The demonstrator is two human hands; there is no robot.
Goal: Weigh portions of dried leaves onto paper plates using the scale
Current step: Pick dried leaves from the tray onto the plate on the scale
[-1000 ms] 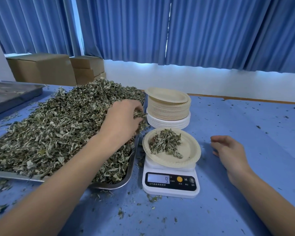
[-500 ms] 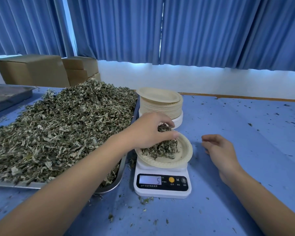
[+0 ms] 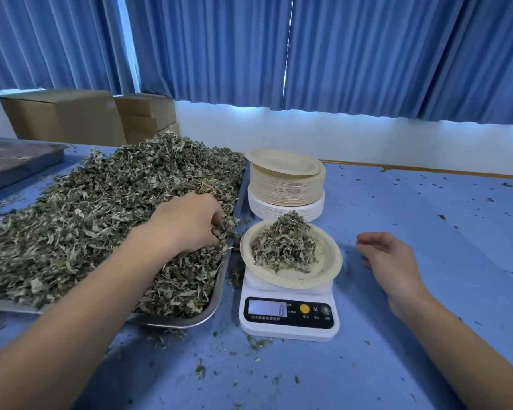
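A white digital scale (image 3: 288, 318) stands on the blue table, its display reading 8. On it sits a beige paper plate (image 3: 328, 261) with a small heap of dried leaves (image 3: 285, 244). Left of the scale, a metal tray (image 3: 208, 309) holds a big pile of dried leaves (image 3: 86, 220). My left hand (image 3: 190, 223) is down in that pile near the tray's right edge, its fingers curled into the leaves. My right hand (image 3: 388, 258) hovers just right of the plate, fingers relaxed, holding nothing.
A stack of paper plates (image 3: 285, 184) stands behind the scale. A second metal tray (image 3: 18, 161) lies at the far left, with cardboard boxes (image 3: 65, 116) behind it. Leaf crumbs are scattered over the blue table (image 3: 427, 202). Blue curtains hang behind.
My left hand left the plate after dropping leaves there and went back into the tray's pile. The heap on the plate grew and the reading rose from 5 to 8.
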